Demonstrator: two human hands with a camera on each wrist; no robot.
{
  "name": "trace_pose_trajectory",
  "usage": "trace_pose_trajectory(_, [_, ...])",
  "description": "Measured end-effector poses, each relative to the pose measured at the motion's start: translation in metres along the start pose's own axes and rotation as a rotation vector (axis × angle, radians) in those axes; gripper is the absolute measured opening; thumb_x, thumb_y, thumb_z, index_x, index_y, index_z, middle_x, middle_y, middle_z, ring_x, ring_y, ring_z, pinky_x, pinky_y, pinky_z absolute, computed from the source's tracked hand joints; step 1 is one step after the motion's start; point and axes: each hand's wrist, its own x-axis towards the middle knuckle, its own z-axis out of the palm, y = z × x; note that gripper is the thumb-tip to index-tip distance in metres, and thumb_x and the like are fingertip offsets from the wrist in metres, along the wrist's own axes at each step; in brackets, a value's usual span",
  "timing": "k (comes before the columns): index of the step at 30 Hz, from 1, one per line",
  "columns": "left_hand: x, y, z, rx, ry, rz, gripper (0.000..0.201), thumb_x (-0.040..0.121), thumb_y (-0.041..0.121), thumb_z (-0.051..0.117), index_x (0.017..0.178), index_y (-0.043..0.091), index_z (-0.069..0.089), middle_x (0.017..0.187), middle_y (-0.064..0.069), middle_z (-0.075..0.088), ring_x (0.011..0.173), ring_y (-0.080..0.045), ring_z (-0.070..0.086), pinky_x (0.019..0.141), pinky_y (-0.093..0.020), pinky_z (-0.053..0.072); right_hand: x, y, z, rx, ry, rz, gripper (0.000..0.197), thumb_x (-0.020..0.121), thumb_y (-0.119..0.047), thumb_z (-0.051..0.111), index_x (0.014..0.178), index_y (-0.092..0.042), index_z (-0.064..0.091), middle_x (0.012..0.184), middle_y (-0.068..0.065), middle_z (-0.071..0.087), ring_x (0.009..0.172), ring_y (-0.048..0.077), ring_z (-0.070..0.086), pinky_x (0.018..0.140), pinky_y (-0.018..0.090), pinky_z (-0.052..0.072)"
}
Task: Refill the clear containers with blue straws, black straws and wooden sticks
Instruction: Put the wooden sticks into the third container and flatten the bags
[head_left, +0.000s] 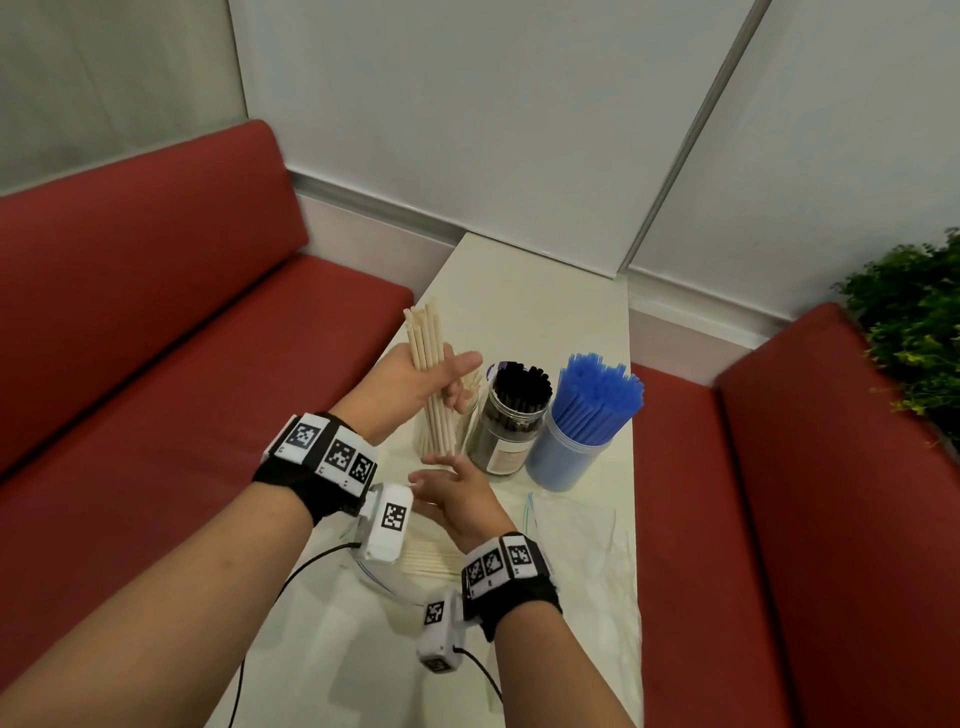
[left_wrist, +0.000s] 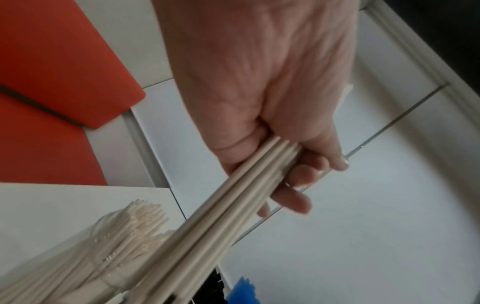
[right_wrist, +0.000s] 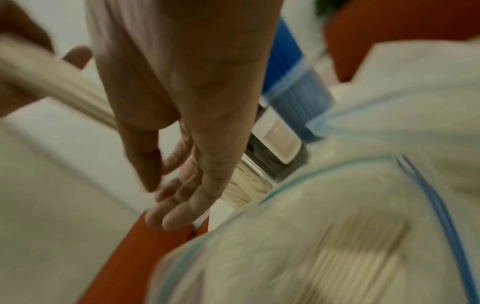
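My left hand (head_left: 441, 376) (left_wrist: 306, 179) grips a bundle of wooden sticks (head_left: 428, 358) (left_wrist: 228, 205) held upright, their lower ends inside the clear stick container (head_left: 448, 434) (left_wrist: 122, 238), which holds several more sticks. My right hand (head_left: 441, 480) (right_wrist: 171, 197) is open with relaxed fingers just in front of that container's base (right_wrist: 246, 187) and holds nothing. To the right stand a jar of black straws (head_left: 511, 415) (right_wrist: 278, 150) and a container full of blue straws (head_left: 584, 426) (right_wrist: 293, 92).
A zip bag with more wooden sticks (head_left: 434, 560) (right_wrist: 350, 257) lies on the narrow white table (head_left: 524, 312) under my wrists. Empty clear bags (head_left: 582, 545) lie at the right. Red benches (head_left: 156, 338) flank the table; a plant (head_left: 914, 322) stands far right.
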Motion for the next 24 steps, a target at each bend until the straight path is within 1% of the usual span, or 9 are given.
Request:
trace_pose_trajectory(3, [0.004, 0.0, 0.003, -0.015, 0.051, 0.056, 0.047, 0.084, 0.042, 0.074, 0.063, 0.006, 0.053, 0.061, -0.016, 0.055, 0.067, -0.025, 0.062, 0.097, -0.049, 0.051, 0.006, -0.007, 0.002, 0.457, 0.096, 0.109, 0.011, 0.102, -0.003, 0.048, 0.109, 0.0, 0.055, 0.106, 0.027, 0.066, 0.096, 0.04, 0.072, 0.087, 0.048, 0.059])
trace_pose_trajectory(5, [0.004, -0.004, 0.008, 0.018, 0.021, 0.045, 0.048, 0.084, 0.043, 0.074, 0.064, 0.004, 0.053, 0.064, -0.02, 0.057, 0.067, -0.024, 0.061, 0.087, -0.041, 0.052, 0.01, -0.019, 0.005, 0.688, 0.152, 0.144, 0.028, 0.107, -0.024, 0.049, 0.114, 0.003, 0.055, 0.112, 0.032, 0.067, 0.104, 0.045, 0.068, 0.098, 0.055, 0.053])
trace_pose_trajectory(7, [0.003, -0.01, 0.014, 0.073, -0.04, 0.007, 0.051, 0.084, 0.043, 0.074, 0.066, -0.001, 0.054, 0.067, -0.02, 0.059, 0.066, -0.023, 0.061, 0.073, -0.033, 0.052, 0.012, -0.032, 0.007, 0.755, 0.081, 0.118, 0.044, 0.108, -0.035, 0.046, 0.127, 0.003, 0.06, 0.121, 0.027, 0.069, 0.109, 0.041, 0.07, 0.099, 0.053, 0.054])
trace_pose_trajectory(9, [0.002, -0.015, 0.017, 0.143, -0.057, -0.029, 0.054, 0.081, 0.045, 0.075, 0.07, -0.004, 0.056, 0.066, -0.013, 0.061, 0.065, -0.018, 0.062, 0.061, -0.022, 0.051, 0.013, -0.041, 0.008, 0.732, 0.006, 0.06, 0.04, 0.109, -0.032, 0.045, 0.126, -0.005, 0.069, 0.129, 0.019, 0.068, 0.115, 0.034, 0.069, 0.092, 0.048, 0.059])
trace_pose_trajectory(12, [0.004, -0.017, 0.017, 0.127, -0.054, -0.008, 0.053, 0.082, 0.044, 0.076, 0.067, -0.003, 0.055, 0.066, -0.015, 0.061, 0.066, -0.022, 0.064, 0.066, -0.025, 0.054, 0.015, -0.039, 0.006, 0.742, 0.008, 0.123, 0.038, 0.105, -0.027, 0.054, 0.105, 0.004, 0.077, 0.112, 0.023, 0.073, 0.101, 0.037, 0.074, 0.098, 0.049, 0.056])
trace_pose_trajectory(15, [0.007, -0.02, 0.018, 0.115, -0.047, -0.024, 0.049, 0.082, 0.044, 0.076, 0.065, 0.002, 0.057, 0.064, -0.013, 0.062, 0.065, -0.02, 0.065, 0.065, -0.023, 0.053, 0.018, -0.037, 0.005, 0.706, 0.044, 0.17, 0.036, 0.103, -0.034, 0.058, 0.11, -0.002, 0.072, 0.094, 0.017, 0.074, 0.078, 0.027, 0.074, 0.073, 0.037, 0.064])
trace_pose_trajectory(18, [0.005, -0.03, 0.02, 0.156, -0.034, -0.068, 0.041, 0.083, 0.042, 0.074, 0.067, 0.007, 0.061, 0.071, -0.012, 0.07, 0.072, -0.019, 0.07, 0.07, -0.022, 0.051, 0.024, -0.033, 0.002, 0.454, 0.154, 0.25, 0.038, 0.101, -0.054, 0.052, 0.1, -0.018, 0.065, 0.062, 0.002, 0.056, 0.041, 0.007, 0.043, 0.033, 0.018, 0.034])
trace_pose_trajectory(20, [0.003, -0.037, 0.018, 0.203, -0.066, -0.156, 0.03, 0.084, 0.037, 0.075, 0.069, 0.012, 0.064, 0.077, -0.009, 0.074, 0.076, -0.017, 0.071, 0.075, -0.028, 0.053, 0.024, -0.026, -0.005, 0.282, 0.231, 0.244, 0.039, 0.102, -0.059, 0.047, 0.098, -0.024, 0.064, 0.056, -0.002, 0.044, 0.039, 0.005, 0.026, 0.032, 0.017, 0.02])
trace_pose_trajectory(24, [-0.006, -0.049, 0.006, 0.223, -0.155, -0.461, 0.011, 0.074, 0.019, 0.08, 0.08, 0.012, 0.073, 0.087, -0.013, 0.075, 0.082, -0.022, 0.073, 0.081, -0.036, 0.06, 0.02, -0.006, -0.023, 0.137, 0.295, 0.273, 0.032, 0.102, -0.042, 0.053, 0.115, -0.02, 0.072, 0.055, -0.001, 0.041, 0.045, 0.008, 0.022, 0.036, 0.019, 0.018])
